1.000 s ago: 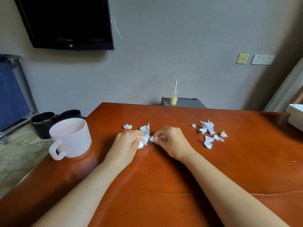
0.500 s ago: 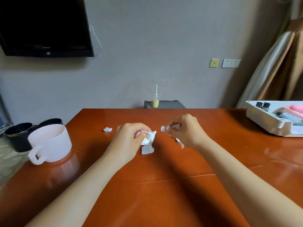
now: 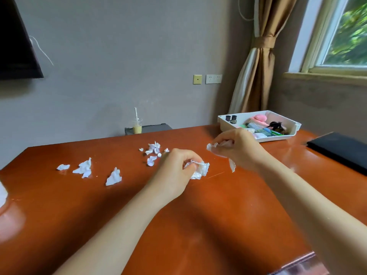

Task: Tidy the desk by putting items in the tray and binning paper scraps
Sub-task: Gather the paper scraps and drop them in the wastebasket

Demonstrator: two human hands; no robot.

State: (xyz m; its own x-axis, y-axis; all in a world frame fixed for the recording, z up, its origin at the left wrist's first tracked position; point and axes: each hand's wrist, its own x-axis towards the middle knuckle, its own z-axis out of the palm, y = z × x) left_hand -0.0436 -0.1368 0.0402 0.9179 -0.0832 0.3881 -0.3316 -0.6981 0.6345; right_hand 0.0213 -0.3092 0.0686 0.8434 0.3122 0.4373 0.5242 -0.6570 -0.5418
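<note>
My left hand (image 3: 174,169) grips a crumpled wad of white paper (image 3: 199,169) above the middle of the brown desk (image 3: 198,215). To its right, my right hand (image 3: 240,147) holds more white scraps (image 3: 213,146), and one strip (image 3: 232,165) hangs below it. Several loose scraps lie on the desk: a cluster (image 3: 154,149) behind my left hand and three pieces (image 3: 84,167) further left. The white tray (image 3: 224,124) stands at the desk's far right, filled with small items.
A black flat object (image 3: 341,149) lies at the right edge of the desk. A white mug (image 3: 3,192) shows at the left border. A drink cup with a straw (image 3: 137,126) stands behind the desk. Curtain and window are at the right.
The view has swung to the right, bringing the tray and window into sight. Both hands have lifted off the desk and moved right with their paper scraps.
</note>
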